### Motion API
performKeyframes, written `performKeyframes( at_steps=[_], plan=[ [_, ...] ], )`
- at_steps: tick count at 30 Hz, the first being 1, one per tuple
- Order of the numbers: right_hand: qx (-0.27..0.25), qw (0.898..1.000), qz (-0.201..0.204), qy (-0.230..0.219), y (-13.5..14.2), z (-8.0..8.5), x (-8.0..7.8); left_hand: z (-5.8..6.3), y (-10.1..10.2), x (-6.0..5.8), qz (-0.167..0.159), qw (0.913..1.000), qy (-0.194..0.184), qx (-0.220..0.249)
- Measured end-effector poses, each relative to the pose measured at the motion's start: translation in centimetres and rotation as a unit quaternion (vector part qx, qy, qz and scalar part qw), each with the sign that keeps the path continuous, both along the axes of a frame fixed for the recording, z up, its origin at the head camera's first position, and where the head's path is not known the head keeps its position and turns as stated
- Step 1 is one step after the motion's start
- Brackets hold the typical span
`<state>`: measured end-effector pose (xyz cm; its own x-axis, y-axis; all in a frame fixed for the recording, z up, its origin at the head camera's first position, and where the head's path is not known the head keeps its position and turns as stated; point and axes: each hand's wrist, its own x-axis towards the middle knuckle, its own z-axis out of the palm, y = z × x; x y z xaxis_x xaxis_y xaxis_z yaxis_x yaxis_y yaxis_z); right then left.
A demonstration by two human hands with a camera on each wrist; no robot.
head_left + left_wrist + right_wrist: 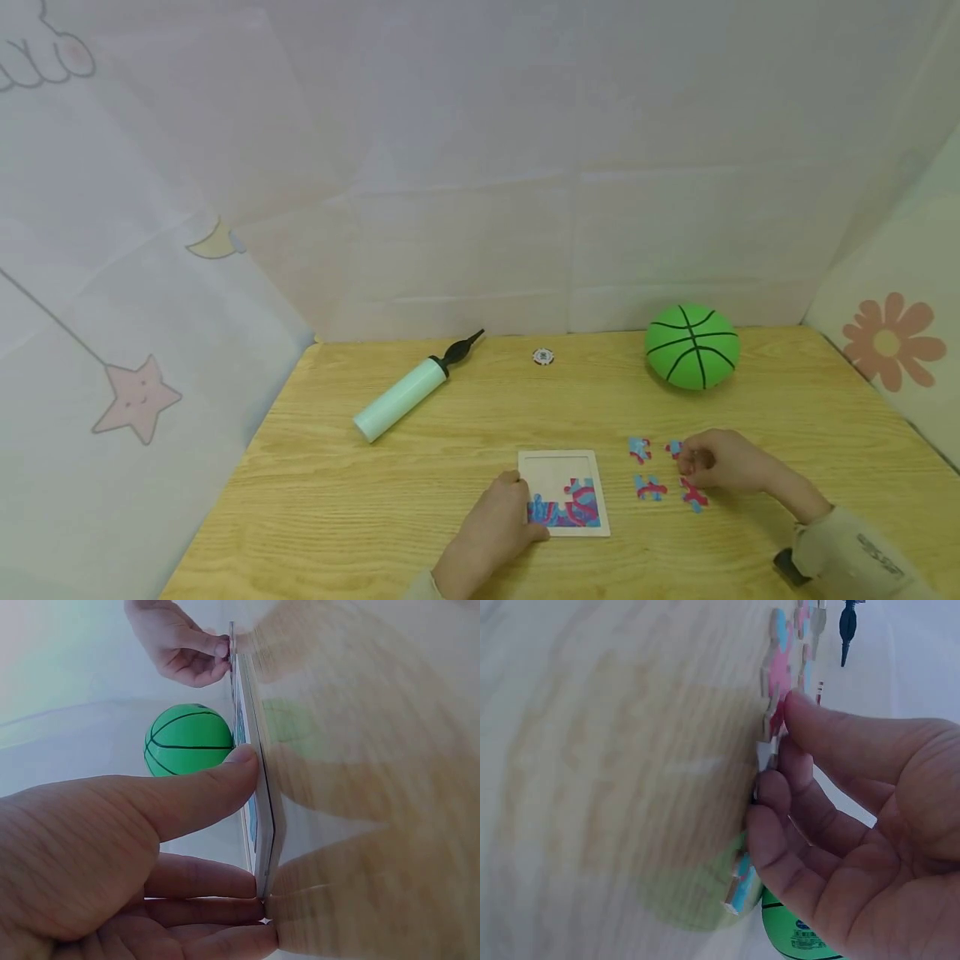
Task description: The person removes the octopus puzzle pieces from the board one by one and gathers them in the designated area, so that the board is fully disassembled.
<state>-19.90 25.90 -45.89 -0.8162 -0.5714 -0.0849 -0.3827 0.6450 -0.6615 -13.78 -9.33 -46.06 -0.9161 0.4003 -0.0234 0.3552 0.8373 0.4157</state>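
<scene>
- We're part-way through the picture: the puzzle tray (pixel 542 477) sits on the worktop (pixel 322 517), with the bottom stretch and lower right side covered by fitted pieces (pixel 588 510).
- The upper part and a patch on the left lie bare, so by our reading more than half is left to fill.
- Four loose pieces (pixel 651 488) lie right of the tray, in two rough rows, apart from one another.
- Our left hand (pixel 497 521) grips the tray at its near left corner, thumb on the near edge, fingers along the left side.
- Over to our right hand (pixel 723 461), fingers bent in close: it seems to pinch a red-marked piece (pixel 775 718) among the loose ones, though the fingertips hide much of it.
- What materials have we got? Pale, wood-like edges on the pieces, pink and blue printed faces, knobs and hollows; a flat, squarish tray with a raised rim.
- Beneath runs glossy wood grain, throwing back reflections.
- Farther off, a round green ball (pixel 692 347) with black lines, and a smooth mint pump (pixel 401 399) with a black nozzle.
</scene>
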Motion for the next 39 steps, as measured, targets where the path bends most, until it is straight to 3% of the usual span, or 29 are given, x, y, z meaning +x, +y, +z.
performKeyframes(
  at_steps=[13, 21, 27, 39],
  plan=[
    [-0.009, 1.0, -0.026, 0.004, 0.2, -0.5, 0.0, 0.1, -0.1, 0.1, 0.002, 1.0, -0.006, 0.006],
    [-0.034, 0.994, -0.071, 0.076, -0.3, 0.1, -0.3, 0.1, -0.1, -0.1, -0.002, 1.0, 0.001, -0.005],
    [-0.065, 0.993, -0.048, 0.091, -2.8, 0.8, -0.7, 0.1, 0.0, 0.0, 0.004, 1.0, -0.008, -0.003],
    [-0.107, 0.993, 0.038, 0.029, -8.8, 0.9, -1.2, 0.2, 0.1, 0.1, 0.01, 0.9999, -0.008, -0.001]
  ],
)
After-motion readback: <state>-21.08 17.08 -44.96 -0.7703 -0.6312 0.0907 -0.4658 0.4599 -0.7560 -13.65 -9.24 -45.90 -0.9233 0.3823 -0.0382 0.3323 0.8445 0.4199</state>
